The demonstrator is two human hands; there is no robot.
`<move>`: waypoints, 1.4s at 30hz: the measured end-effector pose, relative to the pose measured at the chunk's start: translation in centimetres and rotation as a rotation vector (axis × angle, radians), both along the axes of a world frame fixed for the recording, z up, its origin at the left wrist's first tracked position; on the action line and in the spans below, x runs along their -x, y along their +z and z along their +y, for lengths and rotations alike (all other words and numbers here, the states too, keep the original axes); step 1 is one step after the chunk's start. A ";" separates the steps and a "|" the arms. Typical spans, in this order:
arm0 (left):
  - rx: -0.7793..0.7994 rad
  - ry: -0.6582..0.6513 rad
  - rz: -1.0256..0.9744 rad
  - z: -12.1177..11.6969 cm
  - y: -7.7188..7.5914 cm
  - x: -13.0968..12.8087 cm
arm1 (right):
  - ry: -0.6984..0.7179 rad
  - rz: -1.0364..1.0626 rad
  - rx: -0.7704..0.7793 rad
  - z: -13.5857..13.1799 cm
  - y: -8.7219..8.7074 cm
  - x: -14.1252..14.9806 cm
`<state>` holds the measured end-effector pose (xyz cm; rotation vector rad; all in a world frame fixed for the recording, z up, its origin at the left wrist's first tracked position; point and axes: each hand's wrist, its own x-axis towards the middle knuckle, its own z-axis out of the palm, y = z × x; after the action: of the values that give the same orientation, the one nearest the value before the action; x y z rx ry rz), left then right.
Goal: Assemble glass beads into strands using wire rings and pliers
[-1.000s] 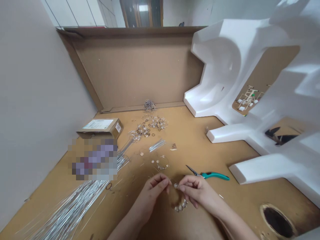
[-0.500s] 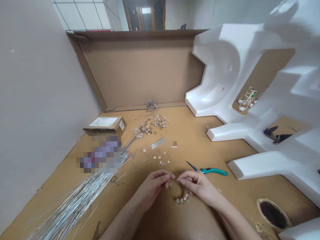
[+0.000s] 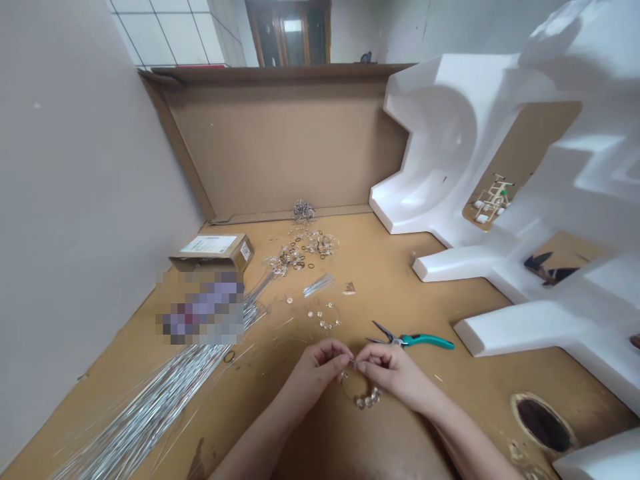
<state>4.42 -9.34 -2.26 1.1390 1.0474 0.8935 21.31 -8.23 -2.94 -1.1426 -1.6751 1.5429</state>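
Note:
My left hand and my right hand meet low in the middle of the view, fingertips pinched together on the top of a thin wire ring. Several clear beads hang at the bottom of that beaded wire ring. Both hands hover just above the brown board table. Teal-handled pliers lie just beyond my right hand. Another beaded ring lies on the table beyond my left hand.
A long bundle of silver wires runs along the left. A small cardboard box sits near the left wall. Piles of small rings and beads lie farther back. Large white foam pieces fill the right. A round hole opens at lower right.
My two hands have drawn closer together, and the fingertips now touch at the top of the ring. The view has shifted slightly.

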 end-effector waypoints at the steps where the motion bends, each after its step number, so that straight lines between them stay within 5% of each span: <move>1: -0.014 0.000 0.006 0.0 -0.1 -0.1 | -0.006 -0.004 -0.004 0.0 -0.1 0.0; 13: -0.071 0.000 0.124 0.0 0.0 0.1 | 0.020 0.039 0.045 -0.2 1.4 -0.2; 22: 0.107 0.096 -0.367 0.6 -0.9 0.9 | -0.007 0.091 0.109 0.1 1.1 -0.7; 27: 0.120 0.161 -0.398 0.9 -1.3 0.9 | -0.020 0.115 0.099 0.3 0.6 -0.1; 35: 0.058 0.078 -0.105 1.0 -3.1 0.8 | 0.114 -0.278 -0.145 1.1 0.1 0.3; 42: 0.066 0.119 0.004 1.2 -2.9 0.5 | 0.079 -0.743 -0.595 9.7 3.4 3.5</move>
<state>3.89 -8.09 -5.17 1.0327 1.1490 0.9438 17.79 1.44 0.45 -1.3905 -2.4476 0.5558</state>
